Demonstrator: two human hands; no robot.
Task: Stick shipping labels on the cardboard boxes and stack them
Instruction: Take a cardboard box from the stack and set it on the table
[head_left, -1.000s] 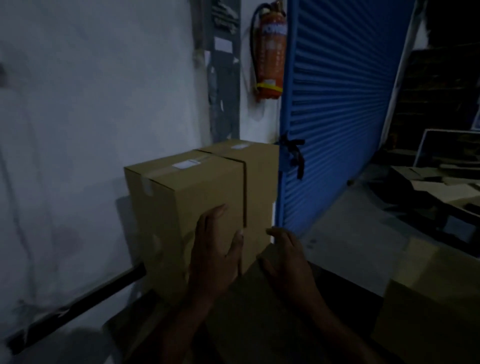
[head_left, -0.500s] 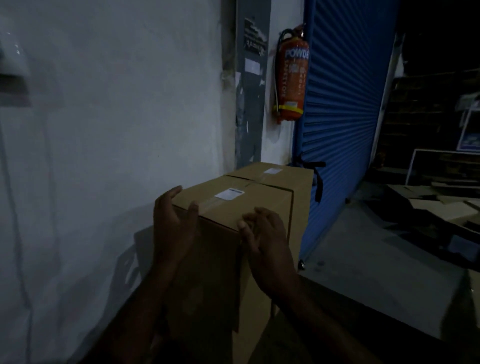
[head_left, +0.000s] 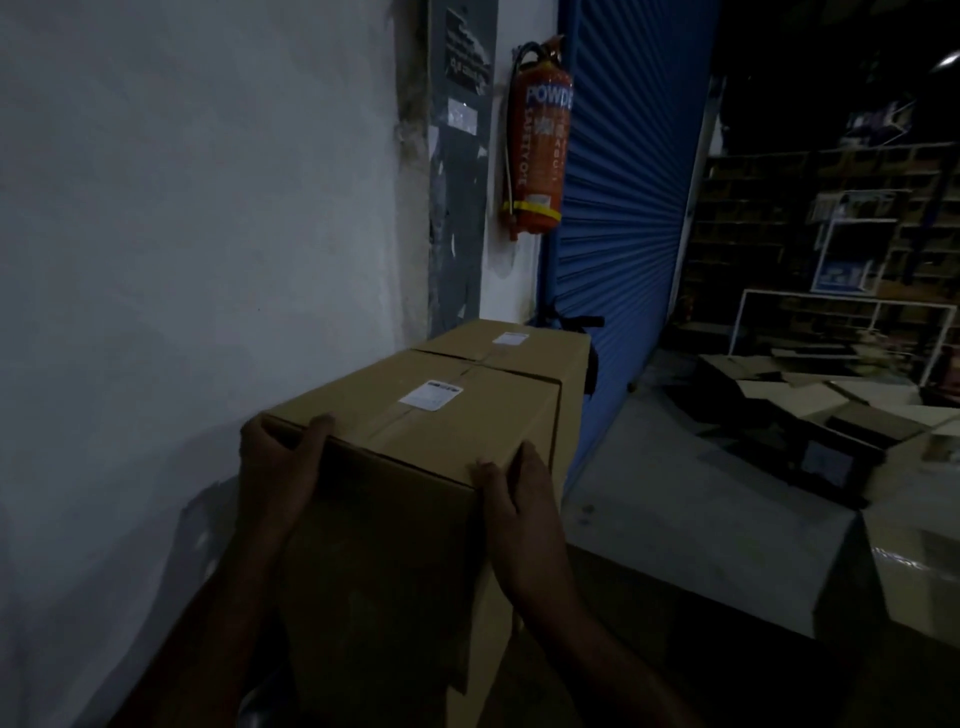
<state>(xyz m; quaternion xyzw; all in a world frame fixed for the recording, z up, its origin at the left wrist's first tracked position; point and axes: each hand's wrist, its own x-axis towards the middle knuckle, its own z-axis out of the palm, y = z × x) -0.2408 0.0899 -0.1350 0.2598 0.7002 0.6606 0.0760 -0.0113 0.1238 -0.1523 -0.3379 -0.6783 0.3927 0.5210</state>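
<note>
Around you: a white wall (head_left: 182, 234) close on the left, a red fire extinguisher (head_left: 540, 140) hung on it, a blue roller shutter (head_left: 623, 234) just beyond, and flattened cardboard (head_left: 779, 384) on the floor to the right. Ahead, the near cardboard box (head_left: 415, 467) stands against the wall, a white shipping label (head_left: 430, 395) on its top, with a second labelled box (head_left: 519, 348) touching its far end. Your left hand (head_left: 278, 467) grips the near-left top corner, fingers curled over the edge; your right hand (head_left: 519, 499) clasps the near-right corner.
</note>
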